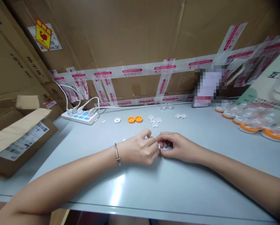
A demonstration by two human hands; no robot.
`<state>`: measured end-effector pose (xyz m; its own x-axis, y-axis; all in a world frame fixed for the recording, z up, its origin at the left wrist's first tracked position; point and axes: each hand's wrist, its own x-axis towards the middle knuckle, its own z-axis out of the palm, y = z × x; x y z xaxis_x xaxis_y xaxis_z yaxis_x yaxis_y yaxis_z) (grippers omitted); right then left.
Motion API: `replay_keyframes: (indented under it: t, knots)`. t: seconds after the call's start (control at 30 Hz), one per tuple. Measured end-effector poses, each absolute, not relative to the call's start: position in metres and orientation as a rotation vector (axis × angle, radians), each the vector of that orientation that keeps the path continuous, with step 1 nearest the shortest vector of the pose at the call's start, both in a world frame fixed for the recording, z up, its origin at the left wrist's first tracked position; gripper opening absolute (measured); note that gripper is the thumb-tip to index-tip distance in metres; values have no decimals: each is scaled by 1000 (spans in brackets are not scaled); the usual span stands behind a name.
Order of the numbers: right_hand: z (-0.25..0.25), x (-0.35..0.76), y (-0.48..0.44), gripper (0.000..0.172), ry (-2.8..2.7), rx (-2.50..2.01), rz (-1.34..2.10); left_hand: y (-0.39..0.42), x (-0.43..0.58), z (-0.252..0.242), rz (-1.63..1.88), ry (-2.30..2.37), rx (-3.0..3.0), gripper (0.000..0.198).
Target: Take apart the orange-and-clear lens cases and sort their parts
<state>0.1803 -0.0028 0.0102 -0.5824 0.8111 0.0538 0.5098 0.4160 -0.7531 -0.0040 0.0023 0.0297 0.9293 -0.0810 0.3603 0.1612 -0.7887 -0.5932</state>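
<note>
While forearms are rested on the pale table, the left hand and right hand are pressed fingertip to fingertip, a tiny white plastic piece, mostly hidden, pinched between them; similar pieces are scattered just beyond the grip.
</note>
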Motion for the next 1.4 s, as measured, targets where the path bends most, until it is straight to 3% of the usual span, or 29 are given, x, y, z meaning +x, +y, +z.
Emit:
replay_keyframes:
  t: [0.43,0.7,0.9,1.1,1.4]
  knots:
    - [11,178,-2,15,-2245,-1163,1015,10,-8,20,-544,-276,-2482,22]
    - [10,178,-3,22,-2222,-1170,1034,18,-14,28,-646,-655,-2736,15]
    - [13,178,-4,21,-2194,-1222,1040,32,-98,70,-461,-860,-2641,15]
    - [16,177,-4,22,-2162,-1284,1093,35,-179,57,-169,-1239,-2660,18]
    - [16,174,-3,22,-2079,-1377,1083,32,-177,49,-8,-1304,-2787,21]
